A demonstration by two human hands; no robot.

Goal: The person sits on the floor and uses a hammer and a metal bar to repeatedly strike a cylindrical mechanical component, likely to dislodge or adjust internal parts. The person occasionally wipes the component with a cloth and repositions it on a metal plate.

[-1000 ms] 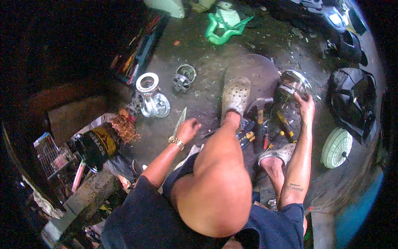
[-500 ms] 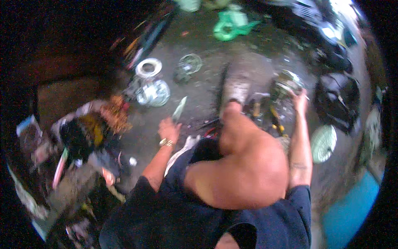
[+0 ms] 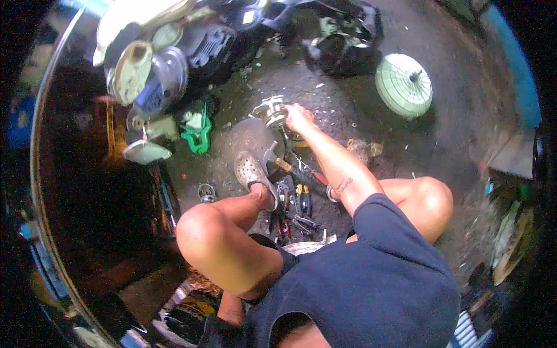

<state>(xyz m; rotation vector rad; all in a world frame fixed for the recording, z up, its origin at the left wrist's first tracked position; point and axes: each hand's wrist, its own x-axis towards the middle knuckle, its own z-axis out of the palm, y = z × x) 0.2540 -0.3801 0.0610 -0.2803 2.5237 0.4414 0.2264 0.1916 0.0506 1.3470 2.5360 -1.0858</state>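
Observation:
My right hand (image 3: 299, 118) reaches forward, its fingers closed on a silvery metal part (image 3: 270, 112) that looks like a small motor housing, beyond my shoe. Only the forearm (image 3: 231, 308) of my left arm shows beside my knee; that hand is hidden. A hammer (image 3: 290, 168) leans between my feet, its head near a brown perforated clog (image 3: 250, 169). Pliers with yellow handles (image 3: 302, 196) lie among several hand tools close to me.
A green plastic piece (image 3: 198, 132) and a pile of pale and dark plastic parts (image 3: 209, 46) lie at the far left. Ahead sits a black bag-like heap (image 3: 342, 37). A white round ribbed cover (image 3: 404, 86) rests on the dirty floor at the right.
My view has swung to the right. My left hand, earlier seen beside a pale blade, is now hidden. My right hand remains at the metal part.

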